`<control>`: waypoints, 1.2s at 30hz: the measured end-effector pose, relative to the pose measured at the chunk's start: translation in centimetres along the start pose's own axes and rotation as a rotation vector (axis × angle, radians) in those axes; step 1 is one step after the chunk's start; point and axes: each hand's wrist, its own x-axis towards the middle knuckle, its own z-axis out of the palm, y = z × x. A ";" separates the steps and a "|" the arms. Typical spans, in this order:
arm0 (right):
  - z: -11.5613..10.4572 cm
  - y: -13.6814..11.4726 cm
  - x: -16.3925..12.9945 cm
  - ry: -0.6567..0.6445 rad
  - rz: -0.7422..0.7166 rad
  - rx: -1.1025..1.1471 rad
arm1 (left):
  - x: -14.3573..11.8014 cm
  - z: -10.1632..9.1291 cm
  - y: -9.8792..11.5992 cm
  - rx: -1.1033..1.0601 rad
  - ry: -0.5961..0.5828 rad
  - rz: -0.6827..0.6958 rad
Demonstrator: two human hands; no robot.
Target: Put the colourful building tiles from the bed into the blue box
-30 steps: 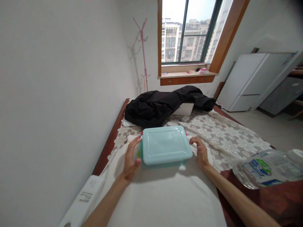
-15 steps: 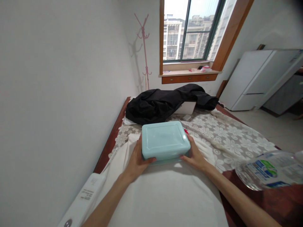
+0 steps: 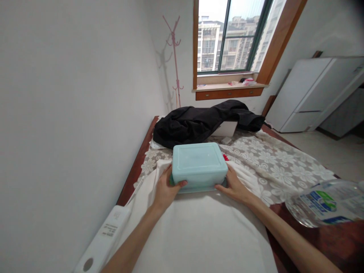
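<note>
Both hands, left hand and right hand, grip the lidded box, which hides most fingers and its contents.

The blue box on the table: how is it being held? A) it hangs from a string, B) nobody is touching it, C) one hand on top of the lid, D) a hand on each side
D: the left hand and the right hand clasp opposite ends of the blue box, thumbs on its near side.
</note>
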 end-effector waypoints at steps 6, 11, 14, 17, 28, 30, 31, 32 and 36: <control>0.0 0.0 0.0 0.018 -0.022 -0.059 | 0.0 -0.1 -0.2 -0.072 0.002 -0.040; -0.1 0.2 0.0 0.033 -0.032 -0.038 | -0.1 -0.3 0.1 -0.084 -0.058 -0.049; -0.1 0.3 -0.1 0.031 -0.044 -0.025 | -0.2 -0.5 0.3 -0.081 -0.062 -0.027; -0.3 0.2 -0.1 0.025 -0.055 -0.020 | -0.3 -0.6 0.3 -0.093 -0.056 -0.003; -0.5 -0.1 0.0 0.042 -0.077 -0.003 | -0.5 -0.7 0.4 -0.078 -0.007 0.070; -0.6 -0.2 0.0 0.051 -0.086 -0.001 | -0.6 -0.8 0.3 -0.073 0.003 0.079; -0.6 -0.2 0.0 0.054 -0.085 0.001 | -0.5 -0.8 0.3 -0.069 0.008 0.083; -0.6 -0.2 0.0 0.055 -0.082 0.005 | -0.5 -0.8 0.3 -0.066 0.010 0.084; -0.6 -0.1 0.1 0.055 -0.080 0.009 | -0.4 -0.6 0.2 -0.076 -0.016 0.074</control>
